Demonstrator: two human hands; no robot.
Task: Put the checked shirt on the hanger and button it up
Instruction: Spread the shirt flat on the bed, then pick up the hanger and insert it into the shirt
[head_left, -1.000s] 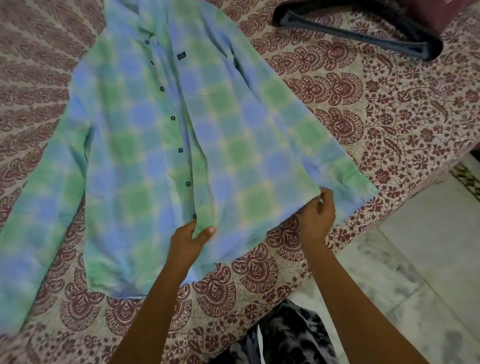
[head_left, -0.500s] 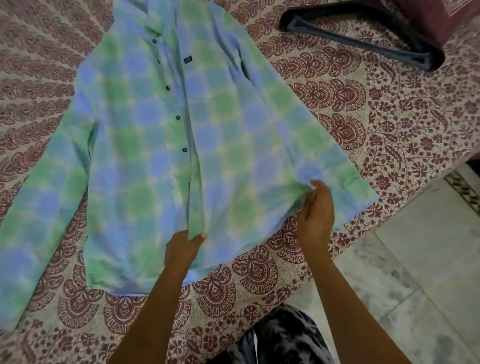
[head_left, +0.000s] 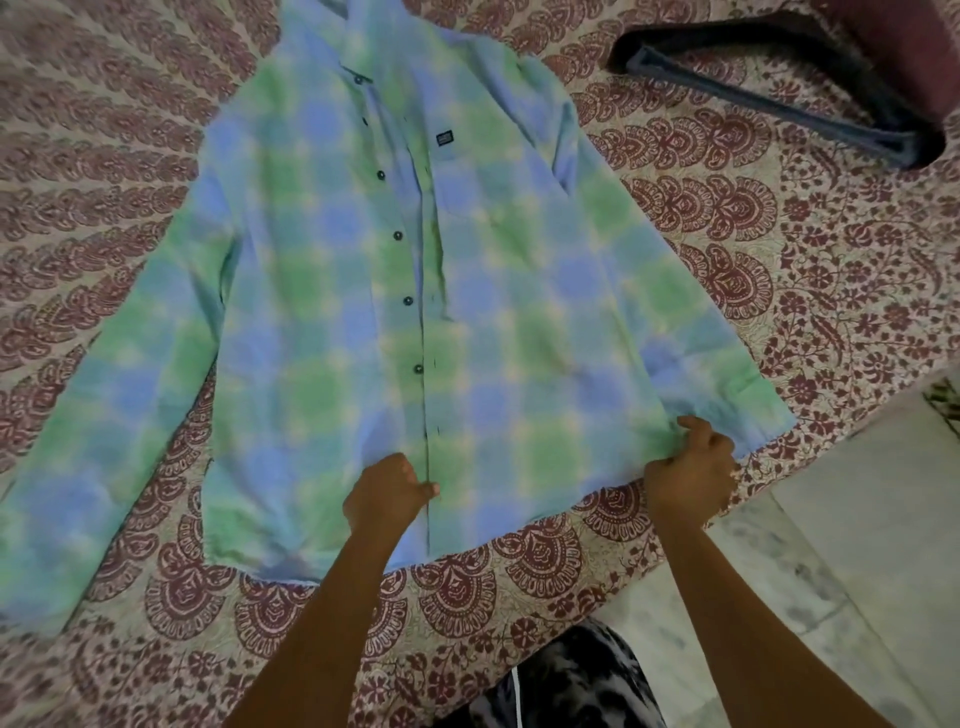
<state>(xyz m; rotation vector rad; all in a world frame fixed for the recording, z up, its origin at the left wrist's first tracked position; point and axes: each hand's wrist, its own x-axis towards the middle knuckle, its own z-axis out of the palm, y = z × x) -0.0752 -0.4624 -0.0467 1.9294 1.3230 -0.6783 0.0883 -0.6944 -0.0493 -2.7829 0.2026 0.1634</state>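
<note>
Both pinch checked shirt (head_left: 363, 291) hem at near edge of bed (head_left: 779, 291): left hand (head_left: 387, 493) on placket, right hand (head_left: 688, 473) at side. Step, likely: spreading flat. Next: fetch hanger (head_left: 769, 98), far-right corner.

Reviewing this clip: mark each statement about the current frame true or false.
1. The checked shirt lies spread out, button side up, on the patterned bedsheet. True.
2. The hanger is already inside the shirt. False: it lies apart from the shirt on the bedsheet, beyond the shirt's shoulder.
3. Both hands grip the shirt near its lower edge. True: the left hand and the right hand each hold fabric there.
4. The left hand holds the collar. False: it pinches the front opening edge close to the hem.
5. The shirt's buttons are dark. True.
</note>
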